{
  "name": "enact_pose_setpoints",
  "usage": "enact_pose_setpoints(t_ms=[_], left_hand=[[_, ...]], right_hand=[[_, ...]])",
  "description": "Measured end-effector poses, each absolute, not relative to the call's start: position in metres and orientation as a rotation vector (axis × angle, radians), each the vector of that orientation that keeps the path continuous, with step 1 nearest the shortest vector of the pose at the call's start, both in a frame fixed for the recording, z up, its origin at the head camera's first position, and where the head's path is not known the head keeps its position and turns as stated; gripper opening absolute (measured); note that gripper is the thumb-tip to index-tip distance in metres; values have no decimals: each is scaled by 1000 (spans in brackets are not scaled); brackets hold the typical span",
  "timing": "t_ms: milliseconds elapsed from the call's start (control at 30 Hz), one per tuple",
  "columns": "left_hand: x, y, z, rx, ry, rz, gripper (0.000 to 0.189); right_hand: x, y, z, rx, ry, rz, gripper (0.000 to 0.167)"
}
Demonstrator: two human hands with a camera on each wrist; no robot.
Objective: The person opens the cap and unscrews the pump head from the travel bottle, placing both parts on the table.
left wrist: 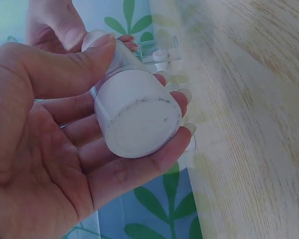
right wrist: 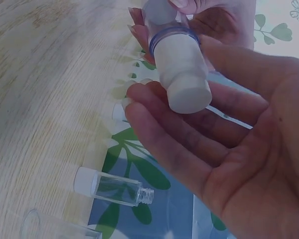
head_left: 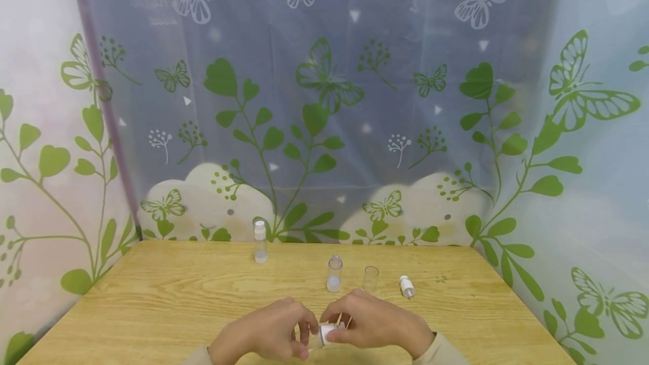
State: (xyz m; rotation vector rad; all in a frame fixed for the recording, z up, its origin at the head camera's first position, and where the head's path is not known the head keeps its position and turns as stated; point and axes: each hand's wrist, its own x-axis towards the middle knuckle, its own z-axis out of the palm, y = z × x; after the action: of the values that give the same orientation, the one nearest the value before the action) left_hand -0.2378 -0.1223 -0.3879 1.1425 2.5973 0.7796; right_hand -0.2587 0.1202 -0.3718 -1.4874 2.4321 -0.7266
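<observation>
Both hands hold one small clear bottle (left wrist: 127, 57) between them, tilted above the table's near side. In the left wrist view my left hand (head_left: 276, 328) grips its lower end, thumb on the clear wall and fingers under the white base (left wrist: 137, 114). The right wrist view has the white pump top (right wrist: 182, 64) of that bottle, with my right hand (head_left: 375, 320) holding it between thumb and curled fingers. Beyond the hands an open bottle (head_left: 334, 274) with a bare threaded neck (right wrist: 146, 195) stands upright. Beside it is a clear cap (head_left: 371, 279).
A loose white pump top (head_left: 407, 286) lies on its side at the right. Farther back on the left stands a bottle with a white pump top (head_left: 260, 241). The wooden table (head_left: 177, 286) meets a leaf-printed curtain (head_left: 324, 128) at the back and sides.
</observation>
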Motion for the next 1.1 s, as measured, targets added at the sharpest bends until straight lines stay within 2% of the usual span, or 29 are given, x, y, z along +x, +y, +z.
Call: enact_pose_setpoints(t_ms=[233,600,1100], left_hand=[[-238,-122,-388,1120,2568,806,25],[-236,-121,-389,1095,2588,786,27],[-239,-122,-391,1130,2603,818,27]], right_hand=[[-261,120,-373,-1529,2415,-750,27],[-258,119,-370,-1502,2482,-715,15],[-257,118,-369,-1534,2540,-728,14]])
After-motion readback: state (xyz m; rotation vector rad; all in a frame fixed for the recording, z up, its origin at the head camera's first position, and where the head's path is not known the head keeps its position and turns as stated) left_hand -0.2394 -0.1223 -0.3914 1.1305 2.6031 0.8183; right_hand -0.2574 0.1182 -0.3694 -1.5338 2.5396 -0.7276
